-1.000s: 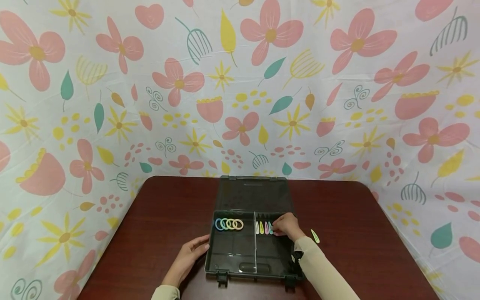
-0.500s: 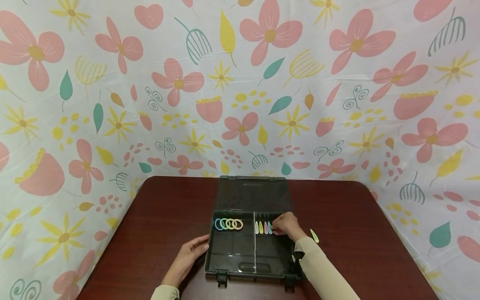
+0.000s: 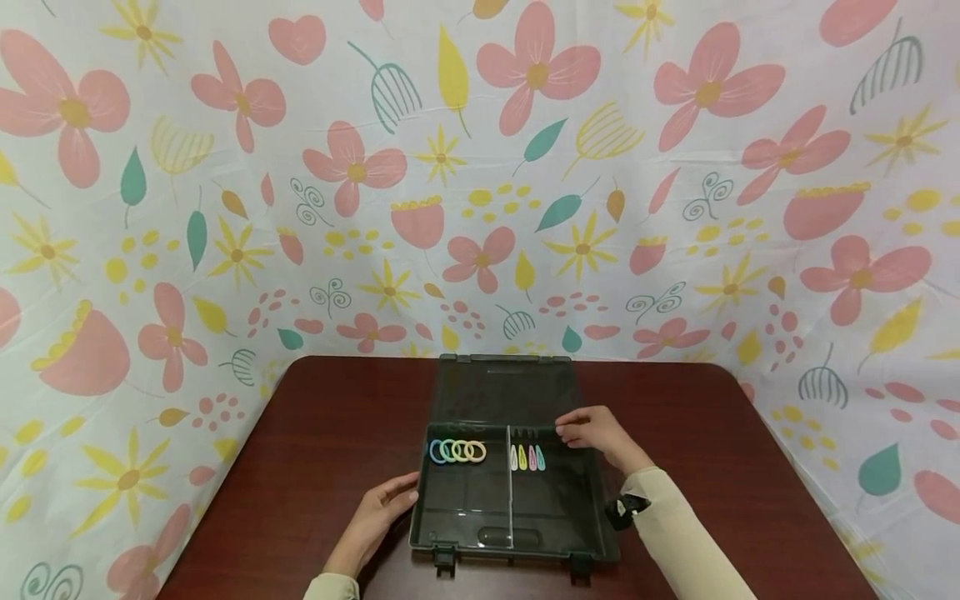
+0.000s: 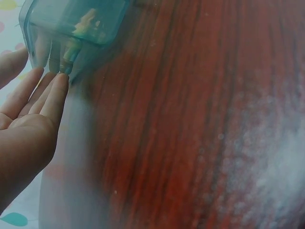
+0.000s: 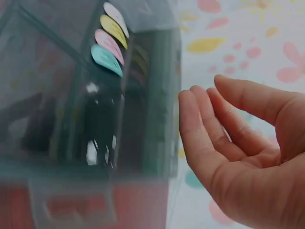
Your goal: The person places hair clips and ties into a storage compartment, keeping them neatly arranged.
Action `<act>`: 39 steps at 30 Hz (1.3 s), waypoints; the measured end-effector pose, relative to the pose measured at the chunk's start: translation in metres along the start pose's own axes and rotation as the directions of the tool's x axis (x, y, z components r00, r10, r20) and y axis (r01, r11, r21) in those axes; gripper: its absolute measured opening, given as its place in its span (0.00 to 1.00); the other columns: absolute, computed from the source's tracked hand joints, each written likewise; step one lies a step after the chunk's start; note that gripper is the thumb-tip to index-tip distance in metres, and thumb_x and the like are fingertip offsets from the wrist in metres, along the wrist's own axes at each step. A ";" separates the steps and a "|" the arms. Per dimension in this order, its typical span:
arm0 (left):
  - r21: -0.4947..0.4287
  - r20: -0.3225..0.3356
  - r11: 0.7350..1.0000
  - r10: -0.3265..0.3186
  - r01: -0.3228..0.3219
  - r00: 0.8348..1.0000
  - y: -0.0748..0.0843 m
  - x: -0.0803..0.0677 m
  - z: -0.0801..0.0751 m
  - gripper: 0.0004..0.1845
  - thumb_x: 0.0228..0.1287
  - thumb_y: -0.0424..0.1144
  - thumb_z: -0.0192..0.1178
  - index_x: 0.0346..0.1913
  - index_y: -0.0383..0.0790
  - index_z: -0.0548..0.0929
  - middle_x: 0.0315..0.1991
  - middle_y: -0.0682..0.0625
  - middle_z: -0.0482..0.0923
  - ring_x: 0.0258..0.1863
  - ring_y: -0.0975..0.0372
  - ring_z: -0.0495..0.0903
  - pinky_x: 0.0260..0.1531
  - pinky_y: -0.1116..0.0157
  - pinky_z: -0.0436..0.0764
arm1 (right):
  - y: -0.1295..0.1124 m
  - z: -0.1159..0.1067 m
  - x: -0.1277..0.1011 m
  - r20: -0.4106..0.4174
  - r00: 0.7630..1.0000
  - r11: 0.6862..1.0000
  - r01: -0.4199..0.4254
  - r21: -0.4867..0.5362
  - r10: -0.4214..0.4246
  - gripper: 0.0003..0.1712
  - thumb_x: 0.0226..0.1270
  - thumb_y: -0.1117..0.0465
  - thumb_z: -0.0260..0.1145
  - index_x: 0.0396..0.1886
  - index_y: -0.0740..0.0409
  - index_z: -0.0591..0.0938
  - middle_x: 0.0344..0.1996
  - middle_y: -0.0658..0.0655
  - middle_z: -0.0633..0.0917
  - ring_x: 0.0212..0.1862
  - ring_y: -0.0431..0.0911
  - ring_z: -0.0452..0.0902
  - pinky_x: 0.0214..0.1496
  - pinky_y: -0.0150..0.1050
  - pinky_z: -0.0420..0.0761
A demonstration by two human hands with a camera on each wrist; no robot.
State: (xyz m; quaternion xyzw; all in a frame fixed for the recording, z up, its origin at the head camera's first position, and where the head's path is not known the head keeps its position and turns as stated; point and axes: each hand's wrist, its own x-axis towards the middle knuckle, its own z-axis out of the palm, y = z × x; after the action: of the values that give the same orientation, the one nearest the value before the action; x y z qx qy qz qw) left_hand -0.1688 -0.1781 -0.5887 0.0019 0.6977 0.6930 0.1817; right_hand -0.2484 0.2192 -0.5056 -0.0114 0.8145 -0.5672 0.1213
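Observation:
An open dark see-through case (image 3: 555,510) lies on the table, split by a divider (image 3: 511,500). White, yellow, pink and teal snap hair clips (image 3: 532,457) stand in a row in its right compartment. Linked pastel rings (image 3: 457,452) lie at the back of the left one. My left hand (image 3: 375,517) touches the case's left side with extended fingers (image 4: 56,98). Above the case's right back edge hovers my right hand (image 3: 598,433), fingers (image 5: 190,117) loosely bent and holding nothing. The light green clip seen earlier on the table is out of sight; my right forearm crosses that area.
The case's lid (image 3: 506,390) lies back toward the far table edge. Two latches, one a front latch (image 3: 445,560), stick out at the near side. Dark red wood table (image 3: 337,433) spreads around, with a flowered cloth (image 3: 480,167) behind it.
My right hand has left the spot beside the teal clip and moved up and right, over the case's edge. The light green clip has dropped from view. My left hand has stayed put.

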 end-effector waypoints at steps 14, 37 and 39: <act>0.009 -0.025 1.000 0.018 -0.018 1.000 -0.004 0.000 0.002 0.30 0.68 0.46 0.59 0.68 0.34 0.69 0.68 0.36 0.64 0.66 0.46 0.66 0.62 0.50 0.69 | 0.037 -0.056 -0.027 -0.129 0.992 0.999 0.017 0.032 -0.013 0.21 0.69 0.63 0.63 0.56 0.72 0.77 0.51 0.67 0.81 0.50 0.54 0.82 0.55 0.51 0.79; 0.006 -0.016 1.000 0.003 -0.003 1.000 -0.003 0.001 0.000 0.32 0.67 0.48 0.60 0.68 0.35 0.69 0.68 0.36 0.63 0.66 0.45 0.65 0.62 0.49 0.69 | 0.086 -0.069 -0.051 -0.125 0.981 0.987 -0.154 -0.041 0.148 0.21 0.68 0.68 0.61 0.58 0.77 0.74 0.50 0.73 0.79 0.47 0.55 0.82 0.47 0.47 0.83; 0.005 -0.011 1.000 0.001 0.000 1.000 -0.004 0.001 0.000 0.32 0.67 0.48 0.60 0.68 0.35 0.69 0.68 0.36 0.64 0.66 0.45 0.65 0.62 0.49 0.69 | 0.087 -0.067 -0.052 -0.133 0.979 0.986 -0.162 -0.048 0.154 0.20 0.68 0.70 0.61 0.57 0.77 0.75 0.48 0.72 0.80 0.45 0.53 0.82 0.44 0.46 0.83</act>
State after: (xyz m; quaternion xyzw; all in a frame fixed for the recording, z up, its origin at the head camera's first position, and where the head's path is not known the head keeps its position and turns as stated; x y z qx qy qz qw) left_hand -0.1693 -0.1781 -0.5925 -0.0013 0.7005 0.6912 0.1777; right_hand -0.2021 0.3204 -0.5546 0.0865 0.8353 -0.5312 0.1125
